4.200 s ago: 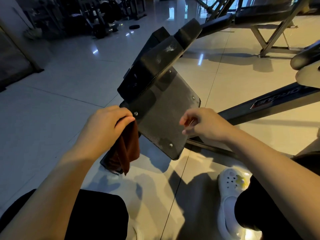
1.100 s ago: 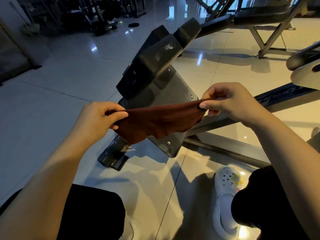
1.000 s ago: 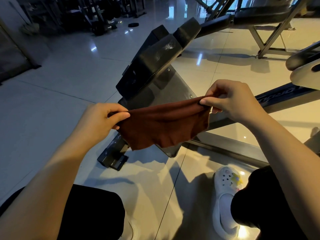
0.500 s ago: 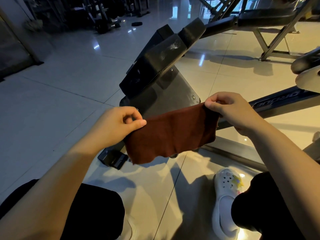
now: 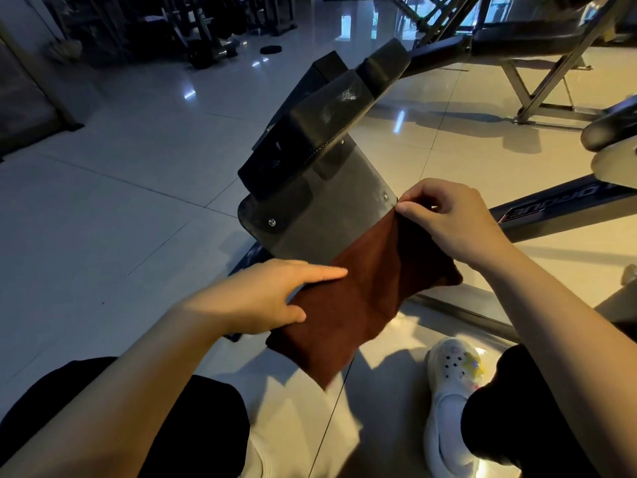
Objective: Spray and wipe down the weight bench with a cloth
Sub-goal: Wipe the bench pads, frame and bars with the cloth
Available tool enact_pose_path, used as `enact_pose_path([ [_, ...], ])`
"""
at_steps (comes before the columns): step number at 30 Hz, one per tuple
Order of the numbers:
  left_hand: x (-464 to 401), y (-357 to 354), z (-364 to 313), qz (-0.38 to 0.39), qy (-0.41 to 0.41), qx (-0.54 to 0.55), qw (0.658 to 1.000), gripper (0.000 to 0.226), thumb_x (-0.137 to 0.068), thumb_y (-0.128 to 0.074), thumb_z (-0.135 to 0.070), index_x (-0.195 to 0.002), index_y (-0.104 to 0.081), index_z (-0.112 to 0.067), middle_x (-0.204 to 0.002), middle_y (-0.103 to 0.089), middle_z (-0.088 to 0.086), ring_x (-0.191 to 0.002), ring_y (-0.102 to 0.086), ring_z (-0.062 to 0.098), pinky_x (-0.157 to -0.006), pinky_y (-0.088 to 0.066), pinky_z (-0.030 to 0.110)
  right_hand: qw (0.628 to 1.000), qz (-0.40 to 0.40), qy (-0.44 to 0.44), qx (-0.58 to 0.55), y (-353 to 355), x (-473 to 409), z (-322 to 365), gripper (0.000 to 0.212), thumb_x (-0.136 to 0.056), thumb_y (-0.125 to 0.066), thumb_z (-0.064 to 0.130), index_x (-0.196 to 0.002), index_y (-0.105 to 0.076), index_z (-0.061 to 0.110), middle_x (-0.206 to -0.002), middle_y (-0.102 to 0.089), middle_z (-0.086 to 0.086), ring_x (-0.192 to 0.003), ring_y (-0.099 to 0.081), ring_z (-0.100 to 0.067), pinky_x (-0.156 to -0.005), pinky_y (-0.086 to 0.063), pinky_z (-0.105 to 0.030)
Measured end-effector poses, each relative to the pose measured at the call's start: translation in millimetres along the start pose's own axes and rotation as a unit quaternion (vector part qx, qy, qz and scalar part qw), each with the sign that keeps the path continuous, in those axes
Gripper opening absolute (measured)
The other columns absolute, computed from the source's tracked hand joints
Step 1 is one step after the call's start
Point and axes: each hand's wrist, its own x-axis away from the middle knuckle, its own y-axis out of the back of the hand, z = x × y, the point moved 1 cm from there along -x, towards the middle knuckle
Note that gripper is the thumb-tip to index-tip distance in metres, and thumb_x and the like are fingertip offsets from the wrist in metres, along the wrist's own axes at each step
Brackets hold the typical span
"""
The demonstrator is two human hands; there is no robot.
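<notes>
Cloth [image 5: 358,298], dark red, lies draped over the lower edge of the weight bench [image 5: 320,215] panel. Left hand [image 5: 262,298] presses it with flat, straight fingers; right hand [image 5: 448,219] pinches its upper corner.

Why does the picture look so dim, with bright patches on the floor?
Head view: the room is dim; light from the far windows glares off the glossy floor; the bench pad and cloth stay dark; wide-angle lens bends the tile lines.
</notes>
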Motion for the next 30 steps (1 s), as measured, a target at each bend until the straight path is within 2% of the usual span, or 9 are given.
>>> enact_pose_path([
  [4,-7,2,-1,-0.018,0.093,0.214,0.972,0.077,-0.09,-0.064,-0.003,-0.149,-0.027,-0.036,-0.124,-0.049,-0.007,-0.06,-0.065,0.008,-0.056,-0.056,0.022,1.0,0.003,0.02,-0.024,-3,6,5,0.002,-0.092,-0.064,0.031,-0.092,-0.066,0.031,-0.089,-0.06,0.02,-0.086,-0.054,0.0,-0.074,-0.04,-0.017],
  [9,-17,6,-8,-0.119,0.18,0.483,0.849,0.067,-0.09,-0.056,0.01,-0.147,-0.034,-0.016,-0.097,-0.061,0.0,-0.058,-0.068,0.019,-0.052,-0.059,0.028,0.994,0.088,0.064,-0.003,-38,26,17,0.014,-0.094,-0.06,0.017,-0.095,-0.055,0.03,-0.087,-0.066,0.006,-0.081,-0.061,-0.011,-0.069,-0.05,-0.034],
  [13,-23,5,-16,-0.144,0.183,0.57,0.788,0.07,-0.091,-0.051,0.013,-0.151,-0.027,-0.015,-0.11,-0.059,0.008,-0.06,-0.071,0.02,-0.056,-0.06,0.029,0.984,0.148,0.103,0.01,-65,32,33,0.02,-0.095,-0.056,0.014,-0.109,-0.065,0.024,-0.092,-0.063,0.014,-0.081,-0.057,-0.001,-0.069,-0.045,-0.019],
  [17,-20,9,-25,-0.162,0.169,0.617,0.751,0.049,-0.094,-0.041,0.015,-0.134,-0.041,-0.014,-0.077,-0.07,0.004,-0.068,-0.071,0.023,-0.065,-0.06,0.034,0.979,0.166,0.115,0.025,-72,33,39,0.028,-0.087,-0.067,0.044,-0.108,-0.064,0.026,-0.093,-0.065,0.011,-0.082,-0.057,-0.004,-0.068,-0.046,-0.019],
  [19,-18,11,-28,-0.164,0.168,0.633,0.737,0.055,-0.095,-0.038,0.015,-0.143,-0.034,-0.012,-0.106,-0.069,0.006,-0.072,-0.069,0.027,-0.067,-0.06,0.036,0.977,0.175,0.115,0.034,-70,31,40,0.034,-0.08,-0.073,0.046,-0.106,-0.064,0.025,-0.092,-0.064,0.01,-0.08,-0.056,-0.004,-0.066,-0.042,-0.016],
  [21,-18,11,-26,-0.157,0.175,0.594,0.77,0.07,-0.095,-0.039,0.013,-0.154,-0.016,-0.02,-0.154,-0.034,0.007,-0.076,-0.071,0.026,-0.066,-0.06,0.034,0.973,0.183,0.123,0.061,-68,31,42,0.029,-0.082,-0.074,0.035,-0.106,-0.064,0.023,-0.095,-0.066,0.007,-0.085,-0.058,-0.009,-0.074,-0.047,-0.025],
  [24,-15,10,-16,-0.16,0.199,0.424,0.869,0.072,-0.097,-0.046,0.001,-0.154,-0.015,-0.03,-0.161,-0.018,-0.002,-0.091,-0.07,0.025,-0.073,-0.06,0.031,0.971,0.144,0.126,0.142,-52,26,40,0.014,-0.092,-0.061,0.019,-0.103,-0.064,0.024,-0.097,-0.067,0.005,-0.094,-0.06,-0.016,-0.079,-0.047,-0.034],
  [26,-15,7,-8,-0.198,0.189,0.111,0.956,0.062,-0.096,-0.051,-0.015,-0.15,-0.027,-0.035,-0.157,-0.027,-0.009,-0.116,-0.059,0.025,-0.088,-0.053,0.036,0.974,0.104,0.112,0.167,-35,20,35,0.014,-0.096,-0.054,0.015,-0.102,-0.064,0.023,-0.098,-0.066,0.004,-0.094,-0.058,-0.017,-0.072,-0.04,-0.029],
  [30,-13,8,-17,-0.303,0.151,-0.143,0.93,0.029,-0.096,-0.054,-0.041,-0.125,-0.055,-0.039,-0.134,-0.052,-0.02,-0.114,-0.057,0.016,-0.083,-0.048,0.032,0.985,0.019,0.1,0.142,-16,10,30,0.021,-0.093,-0.052,0.003,-0.099,-0.068,0.016,-0.099,-0.066,-0.003,-0.095,-0.057,-0.023,-0.073,-0.032,-0.026],
])
